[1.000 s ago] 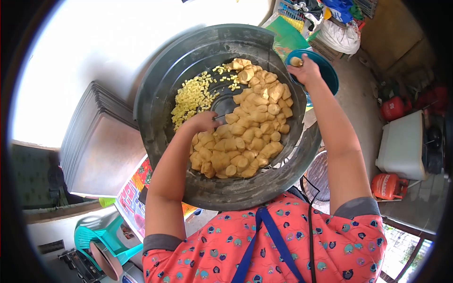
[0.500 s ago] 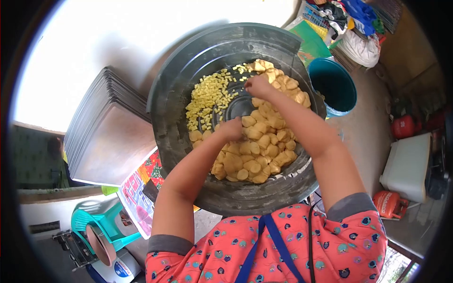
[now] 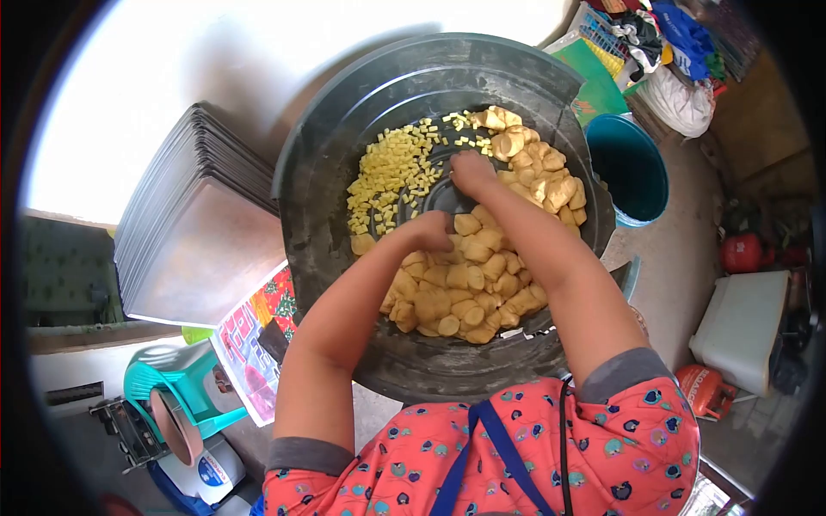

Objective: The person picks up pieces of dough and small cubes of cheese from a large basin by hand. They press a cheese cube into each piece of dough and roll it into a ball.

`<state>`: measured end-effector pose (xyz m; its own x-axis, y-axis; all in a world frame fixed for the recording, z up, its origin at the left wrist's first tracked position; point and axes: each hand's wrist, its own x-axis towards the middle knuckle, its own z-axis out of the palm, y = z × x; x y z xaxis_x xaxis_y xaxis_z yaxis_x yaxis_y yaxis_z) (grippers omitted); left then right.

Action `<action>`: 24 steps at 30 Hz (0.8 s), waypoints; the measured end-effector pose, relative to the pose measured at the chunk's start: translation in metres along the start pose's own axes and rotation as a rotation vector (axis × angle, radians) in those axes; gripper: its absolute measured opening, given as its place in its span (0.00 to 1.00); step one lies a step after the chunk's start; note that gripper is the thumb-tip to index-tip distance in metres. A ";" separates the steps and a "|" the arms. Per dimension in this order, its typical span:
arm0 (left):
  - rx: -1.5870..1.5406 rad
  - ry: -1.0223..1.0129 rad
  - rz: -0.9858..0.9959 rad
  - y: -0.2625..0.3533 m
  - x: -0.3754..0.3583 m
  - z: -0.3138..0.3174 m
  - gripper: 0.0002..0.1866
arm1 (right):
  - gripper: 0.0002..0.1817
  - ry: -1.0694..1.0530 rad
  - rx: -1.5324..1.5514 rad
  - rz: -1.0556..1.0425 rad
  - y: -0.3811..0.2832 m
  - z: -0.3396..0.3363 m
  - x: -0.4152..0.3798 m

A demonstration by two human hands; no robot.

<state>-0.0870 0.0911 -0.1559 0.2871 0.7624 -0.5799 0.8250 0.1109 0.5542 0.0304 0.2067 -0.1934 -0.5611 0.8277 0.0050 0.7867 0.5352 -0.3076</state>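
Note:
A large dark round basin (image 3: 337, 297) holds a heap of tan dough pieces (image 3: 473, 279) along its near and right sides. Small pale-yellow cubes (image 3: 391, 168) lie scattered over its far left part. My left hand (image 3: 433, 230) is over the near dough heap, its fingers curled and partly hidden behind the hand. Just beyond it, my right hand (image 3: 471, 174) is closed above the bare middle of the basin, between the cubes and the right-hand dough. Whatever either hand holds is hidden.
A stack of metal trays (image 3: 211, 245) leans left of the basin. On the right stands a blue bucket (image 3: 626, 168). A green plastic stool (image 3: 172, 378) is at lower left. An orange gas cylinder (image 3: 704, 391) and a pale container (image 3: 740, 331) stand at right.
My right hand has come back from the far dough edge toward the basin's middle, nearer my left hand. My left hand stays by the near dough. The whole view has shifted slightly.

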 end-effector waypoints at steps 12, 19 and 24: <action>-0.278 -0.081 -0.133 0.001 -0.007 -0.015 0.22 | 0.17 -0.015 0.389 0.219 0.042 -0.104 -0.035; -0.158 -0.089 -0.106 0.037 -0.023 -0.028 0.20 | 0.14 -0.044 0.376 0.127 0.037 -0.144 -0.077; 0.115 0.088 0.074 0.025 -0.012 -0.022 0.24 | 0.13 -0.083 0.402 0.168 0.029 -0.157 -0.104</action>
<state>-0.0801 0.0987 -0.1219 0.3093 0.8191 -0.4831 0.8552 -0.0174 0.5180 0.1522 0.1632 -0.0534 -0.4661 0.8723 -0.1480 0.7153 0.2731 -0.6433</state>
